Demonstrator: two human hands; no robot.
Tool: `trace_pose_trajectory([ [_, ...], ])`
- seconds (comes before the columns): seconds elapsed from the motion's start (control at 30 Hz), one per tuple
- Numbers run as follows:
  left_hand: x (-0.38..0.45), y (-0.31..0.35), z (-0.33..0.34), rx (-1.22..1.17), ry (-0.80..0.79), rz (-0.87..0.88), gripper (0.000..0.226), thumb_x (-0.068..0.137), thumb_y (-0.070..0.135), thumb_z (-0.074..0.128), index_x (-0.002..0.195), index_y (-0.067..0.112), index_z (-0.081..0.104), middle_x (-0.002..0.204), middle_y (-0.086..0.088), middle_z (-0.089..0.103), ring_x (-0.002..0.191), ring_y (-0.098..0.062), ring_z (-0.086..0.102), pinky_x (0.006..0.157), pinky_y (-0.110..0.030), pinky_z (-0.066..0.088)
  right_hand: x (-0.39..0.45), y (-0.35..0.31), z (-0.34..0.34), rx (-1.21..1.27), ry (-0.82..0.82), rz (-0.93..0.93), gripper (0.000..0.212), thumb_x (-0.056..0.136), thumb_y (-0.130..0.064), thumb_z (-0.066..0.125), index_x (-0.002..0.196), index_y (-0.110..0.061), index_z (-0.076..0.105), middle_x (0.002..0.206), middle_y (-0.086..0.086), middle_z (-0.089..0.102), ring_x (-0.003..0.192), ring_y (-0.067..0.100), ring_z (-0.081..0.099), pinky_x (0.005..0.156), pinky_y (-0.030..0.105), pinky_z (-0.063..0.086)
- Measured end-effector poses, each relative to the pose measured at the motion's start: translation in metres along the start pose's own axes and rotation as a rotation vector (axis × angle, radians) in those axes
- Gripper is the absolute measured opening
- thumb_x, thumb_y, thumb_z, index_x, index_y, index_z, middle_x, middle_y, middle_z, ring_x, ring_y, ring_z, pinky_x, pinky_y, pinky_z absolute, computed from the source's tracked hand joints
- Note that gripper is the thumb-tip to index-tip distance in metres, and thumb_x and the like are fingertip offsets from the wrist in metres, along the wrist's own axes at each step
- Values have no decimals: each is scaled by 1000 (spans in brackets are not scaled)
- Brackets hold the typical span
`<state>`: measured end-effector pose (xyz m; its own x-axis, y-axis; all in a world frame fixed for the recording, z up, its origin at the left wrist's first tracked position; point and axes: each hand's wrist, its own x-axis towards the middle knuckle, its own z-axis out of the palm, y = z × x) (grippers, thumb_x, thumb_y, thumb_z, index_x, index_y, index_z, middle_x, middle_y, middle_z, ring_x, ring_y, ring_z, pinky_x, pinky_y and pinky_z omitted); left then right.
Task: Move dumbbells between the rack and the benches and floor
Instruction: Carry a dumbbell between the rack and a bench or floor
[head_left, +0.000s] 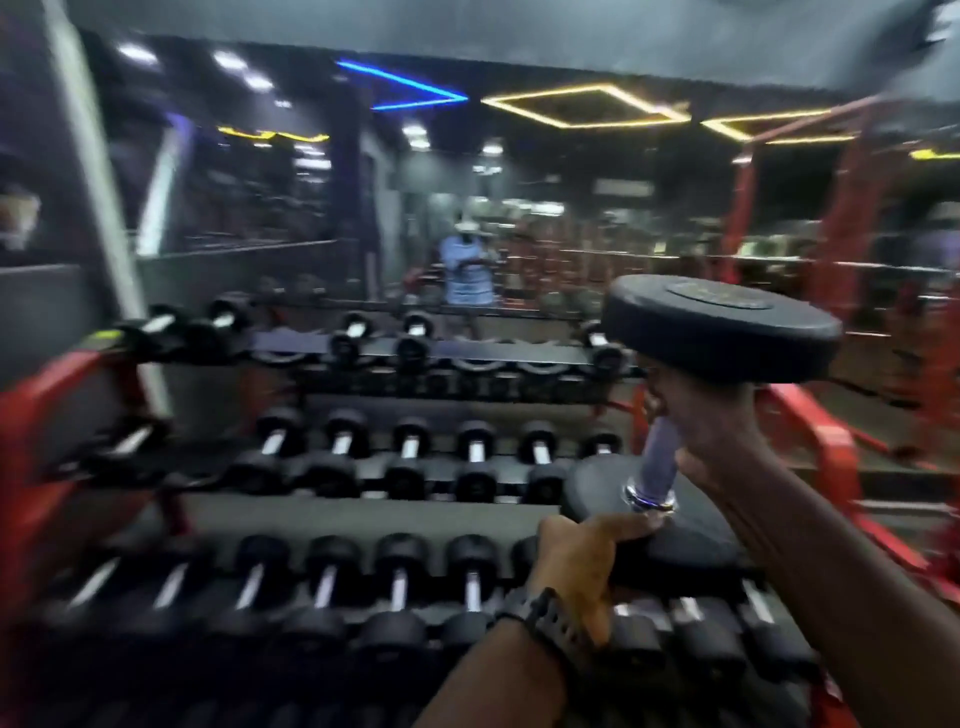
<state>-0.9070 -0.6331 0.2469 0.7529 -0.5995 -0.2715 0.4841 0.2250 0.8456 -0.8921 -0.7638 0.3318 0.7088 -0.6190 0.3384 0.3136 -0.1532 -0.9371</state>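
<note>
A large black dumbbell (722, 332) stands nearly upright in front of me, above the right end of the rack. My right hand (711, 431) is wrapped around its chrome handle, just under the upper head. My left hand (582, 566), with a black watch on the wrist, grips the rim of the lower head from the left and below. The three-tier rack (374, 514) with red side frames fills the lower view, and several black dumbbells lie in rows on every tier. The picture is blurred by motion.
A wall mirror (467, 218) behind the rack reflects a person in light blue and the gym. Red machine frames (852, 218) stand at the right. A grey pillar (88, 171) rises at the left.
</note>
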Motion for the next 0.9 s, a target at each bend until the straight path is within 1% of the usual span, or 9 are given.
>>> trace_pose_trajectory([
  [0.07, 0, 27, -71, 3, 114, 34, 56, 61, 8, 86, 110, -10, 64, 78, -15, 71, 46, -19, 66, 43, -26, 51, -3, 12, 88, -27, -50, 3, 32, 85, 0, 55, 63, -20, 44, 40, -11, 44, 33, 1, 37, 39, 19, 33],
  [0.13, -3, 52, -138, 11, 177, 36, 76, 53, 16, 88, 121, -7, 61, 87, -16, 71, 49, -19, 67, 43, -27, 52, -8, 28, 164, 35, -135, 51, 21, 81, -6, 59, 69, -21, 48, 55, -4, 47, 43, 3, 39, 40, 19, 33],
  [0.27, -13, 105, -272, -42, 344, 129, 92, 39, 22, 90, 124, -1, 60, 105, -17, 75, 77, -28, 75, 56, -36, 59, -30, 47, 319, 196, -271, 101, 26, 88, 2, 57, 71, -16, 48, 59, 1, 43, 46, 8, 39, 44, 21, 35],
  [0.37, -22, 140, -346, -55, 461, 172, 81, 44, 18, 89, 116, -6, 62, 99, -21, 75, 70, -29, 74, 57, -38, 60, -41, 50, 418, 241, -380, 127, 22, 88, 7, 55, 83, -14, 48, 60, 3, 40, 42, 4, 35, 39, 17, 32],
  [0.5, -20, 183, -439, -74, 520, 197, 37, 67, 13, 84, 96, -5, 70, 79, -14, 70, 63, -24, 68, 49, -28, 54, -42, 78, 534, 320, -493, 127, 38, 89, 7, 57, 68, -20, 40, 40, -10, 41, 35, 1, 34, 39, 18, 31],
  [0.63, 8, 220, -521, -131, 663, 241, 33, 64, 6, 83, 92, -7, 74, 75, -17, 72, 51, -23, 68, 48, -27, 54, -30, 115, 642, 403, -592, 135, 25, 80, -6, 71, 76, -19, 50, 65, 3, 50, 54, 10, 40, 48, 25, 34],
  [0.7, 30, 245, -567, -150, 750, 232, 30, 68, 1, 81, 96, -7, 74, 73, -16, 72, 51, -22, 67, 47, -27, 55, -16, 135, 699, 396, -637, 170, 23, 72, -18, 74, 76, -23, 52, 67, -3, 52, 57, 7, 43, 52, 22, 39],
  [0.8, 62, 280, -632, -164, 806, 210, 29, 67, 3, 83, 94, -4, 76, 84, -18, 76, 66, -28, 71, 58, -32, 56, 10, 161, 768, 385, -671, 193, 24, 70, -21, 74, 73, -28, 51, 69, -9, 53, 62, 5, 46, 61, 24, 42],
  [0.9, 93, 312, -687, -173, 824, 171, 33, 61, 6, 86, 92, -1, 78, 88, -19, 78, 79, -32, 72, 80, -45, 54, 36, 194, 827, 346, -796, 225, 19, 83, -9, 63, 93, -24, 56, 80, -14, 60, 69, 1, 58, 63, 12, 50],
])
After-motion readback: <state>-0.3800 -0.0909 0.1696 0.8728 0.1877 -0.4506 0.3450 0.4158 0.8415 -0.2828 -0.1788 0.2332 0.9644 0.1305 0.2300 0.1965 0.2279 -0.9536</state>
